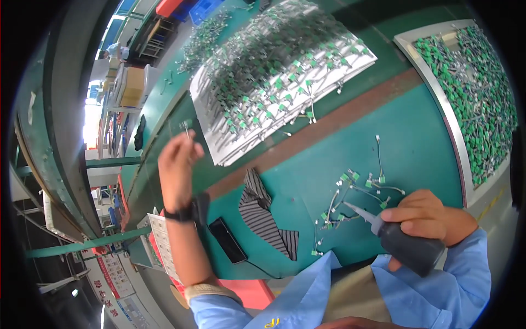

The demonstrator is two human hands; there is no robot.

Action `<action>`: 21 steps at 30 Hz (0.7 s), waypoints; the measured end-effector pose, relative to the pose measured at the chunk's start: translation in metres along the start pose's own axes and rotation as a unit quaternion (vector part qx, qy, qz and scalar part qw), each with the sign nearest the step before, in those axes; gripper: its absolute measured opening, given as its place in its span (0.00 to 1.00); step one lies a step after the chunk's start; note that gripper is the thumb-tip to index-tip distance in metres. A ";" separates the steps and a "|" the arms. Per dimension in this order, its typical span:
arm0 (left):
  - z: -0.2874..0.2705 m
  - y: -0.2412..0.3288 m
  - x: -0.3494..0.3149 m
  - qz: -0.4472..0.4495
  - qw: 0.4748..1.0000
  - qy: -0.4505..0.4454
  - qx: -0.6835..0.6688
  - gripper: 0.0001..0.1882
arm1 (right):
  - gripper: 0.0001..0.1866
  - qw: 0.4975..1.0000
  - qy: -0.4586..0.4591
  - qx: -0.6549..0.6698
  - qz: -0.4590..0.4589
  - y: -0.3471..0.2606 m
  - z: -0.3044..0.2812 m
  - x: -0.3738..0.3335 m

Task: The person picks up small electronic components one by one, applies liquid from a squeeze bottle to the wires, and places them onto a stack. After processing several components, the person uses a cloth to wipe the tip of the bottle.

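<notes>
My left hand [176, 167] is raised at the left, beyond the phone, its fingertips pinched on a small green wired connector [186, 124]. My right hand [426, 216] is wrapped round a dark squeeze bottle [412, 249] with a tapered grey nozzle. The bottle lies tilted, and its tip points toward a loose group of small green connectors [355, 176] with short wires on the green mat. Between my hands, a striped grey and black cloth piece [263, 214] lies on the mat. A black phone [228, 240] with a cable rests near my left forearm.
A white board [219, 148] at the far side carries dense rows of green connectors. At the right stands a metal-rimmed tray [457, 131] heaped with similar parts. More connectors [205, 41] lie loose behind the board, near a blue bin [205, 10]. A brown strip [350, 107] crosses the bench.
</notes>
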State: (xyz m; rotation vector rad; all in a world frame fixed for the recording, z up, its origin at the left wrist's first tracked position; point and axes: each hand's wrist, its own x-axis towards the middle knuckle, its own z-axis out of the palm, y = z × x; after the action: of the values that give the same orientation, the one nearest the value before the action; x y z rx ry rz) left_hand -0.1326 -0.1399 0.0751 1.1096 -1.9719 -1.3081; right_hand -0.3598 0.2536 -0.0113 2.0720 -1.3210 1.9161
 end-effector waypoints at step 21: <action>0.015 -0.092 0.351 0.187 0.860 -0.005 0.475 0.09 | 0.44 0.994 -0.001 -0.039 0.099 0.019 -0.008 0.003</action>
State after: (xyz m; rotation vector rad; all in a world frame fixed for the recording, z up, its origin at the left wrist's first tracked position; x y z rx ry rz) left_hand -0.2979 -0.4486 -0.0213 0.9887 -2.7353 -0.0663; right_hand -0.3774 0.2441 -0.0162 1.9754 -1.6297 1.8972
